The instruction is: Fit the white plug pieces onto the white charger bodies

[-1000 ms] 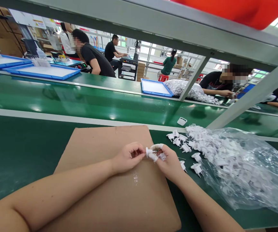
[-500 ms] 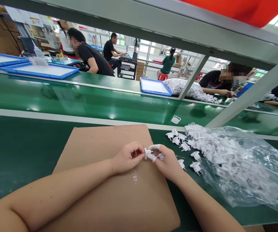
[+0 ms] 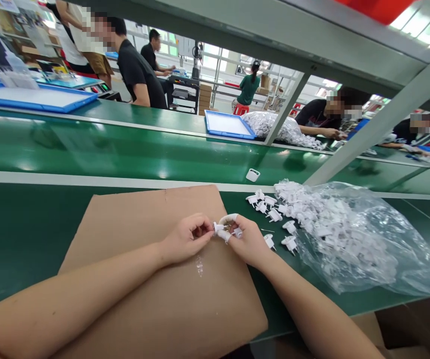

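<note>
Above the cardboard sheet [image 3: 155, 212], my left hand [image 3: 187, 239] pinches a small white plug part [image 3: 216, 227] by its flat end. From the other side my right hand [image 3: 251, 243], with white covers on thumb and forefinger, closes around the same part where metal pins stick out. A second white plug part [image 3: 238, 233] is tucked inside the right hand, partly hidden by the fingers. Several loose white plug parts [image 3: 274, 215] lie on the green bench just right of that hand, near a thin metal rod [image 3: 267, 230].
A clear plastic bag [image 3: 420, 264] spills a heap of white plug parts [image 3: 330, 224] at the right. Beyond a pale rail sits a white square piece [image 3: 252, 174]. Blue-rimmed trays [image 3: 230, 124] stand farther back. A slanting metal post [image 3: 379, 117] rises at right; several people work behind.
The view has shifted, so the bench and hands appear slightly further left and higher. Both hands keep hold of the plug part, which looks slightly more tilted.
</note>
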`<state>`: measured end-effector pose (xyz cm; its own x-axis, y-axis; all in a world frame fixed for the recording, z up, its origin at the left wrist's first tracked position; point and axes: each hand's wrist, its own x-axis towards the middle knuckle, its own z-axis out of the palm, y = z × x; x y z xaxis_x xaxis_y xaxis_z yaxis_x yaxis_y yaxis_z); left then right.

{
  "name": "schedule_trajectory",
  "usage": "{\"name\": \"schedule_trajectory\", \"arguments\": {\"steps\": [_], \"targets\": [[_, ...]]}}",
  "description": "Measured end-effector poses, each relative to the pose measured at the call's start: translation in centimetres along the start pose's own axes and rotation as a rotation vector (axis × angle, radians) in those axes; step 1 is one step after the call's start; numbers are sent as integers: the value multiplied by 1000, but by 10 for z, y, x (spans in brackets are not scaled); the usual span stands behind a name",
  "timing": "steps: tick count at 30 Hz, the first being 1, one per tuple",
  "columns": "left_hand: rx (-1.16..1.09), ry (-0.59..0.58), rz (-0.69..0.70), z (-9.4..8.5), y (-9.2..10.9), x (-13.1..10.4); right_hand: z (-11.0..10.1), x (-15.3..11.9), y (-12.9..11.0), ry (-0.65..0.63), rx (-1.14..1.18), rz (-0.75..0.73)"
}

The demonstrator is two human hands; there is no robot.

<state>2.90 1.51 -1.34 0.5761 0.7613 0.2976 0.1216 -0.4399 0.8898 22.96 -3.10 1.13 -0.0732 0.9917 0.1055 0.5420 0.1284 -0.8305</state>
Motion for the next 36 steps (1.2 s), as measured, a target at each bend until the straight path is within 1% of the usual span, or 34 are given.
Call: {"name": "schedule_trajectory", "arguments": {"steps": [6, 9, 12, 20, 29, 31, 33, 36], "targets": [[23, -36, 10, -1, -3, 2, -1, 2, -5, 68, 199, 99], [32, -34, 15, -1, -3, 3, -1, 3, -5, 75, 246, 101], [35, -36, 9, -1, -2, 3, -1, 3, -4, 78, 241, 75], [17, -34, -13, -1, -1, 1, 0, 1, -2, 68, 163, 22], [-5, -39, -29, 0, -3, 1, -1, 1, -1, 61, 52, -90], [-13, -61, -52, 0, -1, 2, -4, 1, -2, 76, -3, -135], [-13, -87, -72, -1, 1, 4, -9, 1, -4, 118, -90, -177], [5, -115, -87, -1, 3, 8, -15, 1, -5, 170, -211, -182]]}}
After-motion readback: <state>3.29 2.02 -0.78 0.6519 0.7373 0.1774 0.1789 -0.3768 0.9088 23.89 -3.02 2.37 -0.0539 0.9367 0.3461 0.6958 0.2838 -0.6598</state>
